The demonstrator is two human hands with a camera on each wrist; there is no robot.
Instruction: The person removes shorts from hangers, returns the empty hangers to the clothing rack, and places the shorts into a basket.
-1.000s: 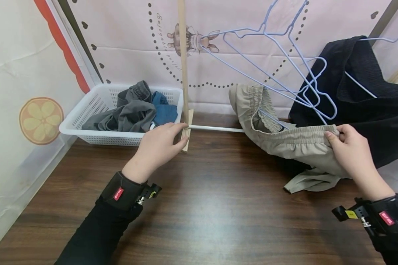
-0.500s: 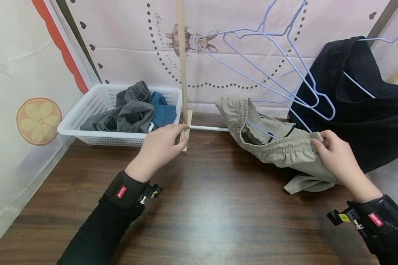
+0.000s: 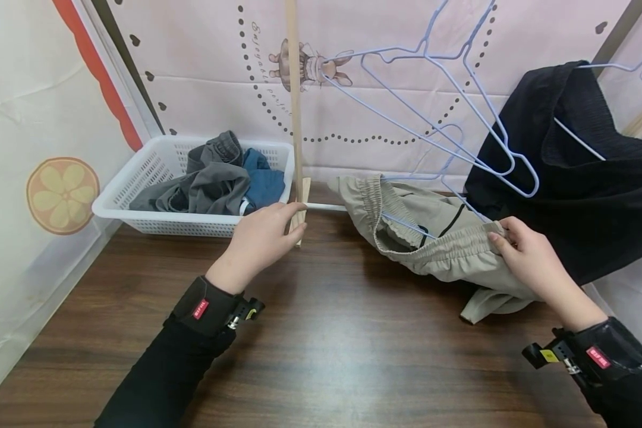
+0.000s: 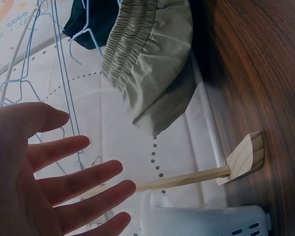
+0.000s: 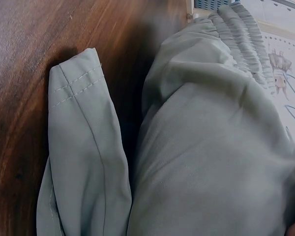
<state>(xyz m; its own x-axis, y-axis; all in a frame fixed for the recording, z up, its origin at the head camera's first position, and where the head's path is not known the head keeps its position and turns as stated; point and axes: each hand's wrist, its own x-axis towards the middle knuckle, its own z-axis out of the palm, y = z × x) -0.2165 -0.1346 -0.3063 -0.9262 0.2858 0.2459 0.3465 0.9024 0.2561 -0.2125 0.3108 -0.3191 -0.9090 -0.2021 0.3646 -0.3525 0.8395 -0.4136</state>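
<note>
Head view: the elastic-waist khaki pants (image 3: 460, 255) have shifted left and lower compared with a second ago, and the right hand (image 3: 529, 255) has come left with them. The blue hanger (image 3: 417, 177) inside the waistband has swung round too; its hook now stands over toward the back wall, and a black drawstring (image 3: 453, 219) shows inside. Left hand (image 3: 259, 238) is pretty much where it was.

The pants sit right of center, near the back of the wood-grain surface (image 3: 353, 356), in front of the white rod (image 3: 326, 207). Their waistband runs long-ways from upper left down to lower right, its mouth facing up. One leg hangs below the waistband, and the right wrist view shows its stitched hem at the end.

As for hands — the right one pinches the right end of the waistband, thumb against fingers. The left holds nothing; its wrist view has the fingers straight and spread pretty wide. It's right by the foot of the wooden post (image 3: 294, 107) — can't tell if it's touching — and just beside the white basket (image 3: 192, 224) of gray and blue clothes.
</note>
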